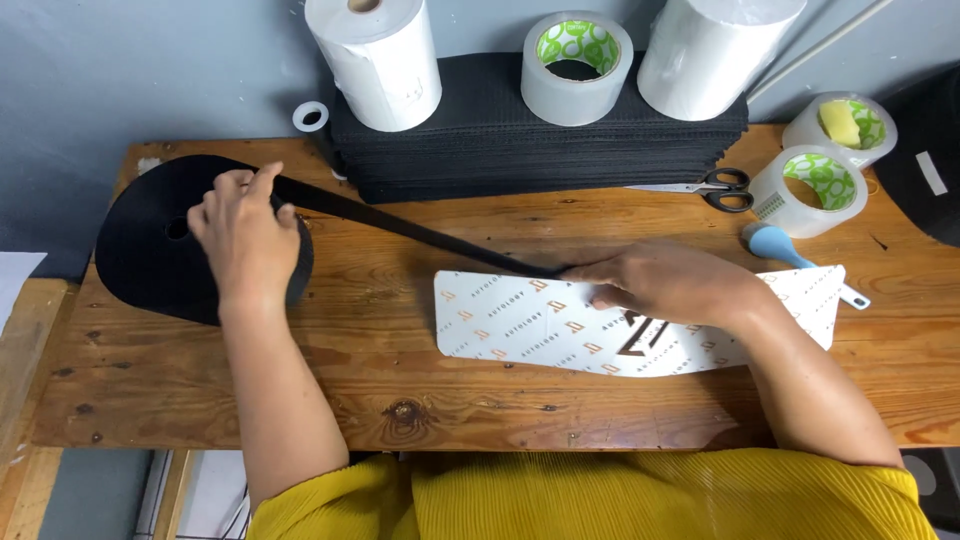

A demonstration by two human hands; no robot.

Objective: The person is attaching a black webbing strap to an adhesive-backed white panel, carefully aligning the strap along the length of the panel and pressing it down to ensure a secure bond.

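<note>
A wooden tabletop of warm orange-brown planks, knotted and scuffed, filled most of the view, its near edge running straight across below the fingers. Behind it, beyond the fingertips, stood a plain grey-blue wall, matte and evenly lit, with soft shadows falling close under whatever stood against it. A thin pale rod leaned diagonally along that wall, far off to the right of the fingers. Left of the fingers, past the table's end, a second, lower wooden surface showed, its grain rougher and more worn. The light was diffuse and came from above, without hard glare on the wood.
</note>
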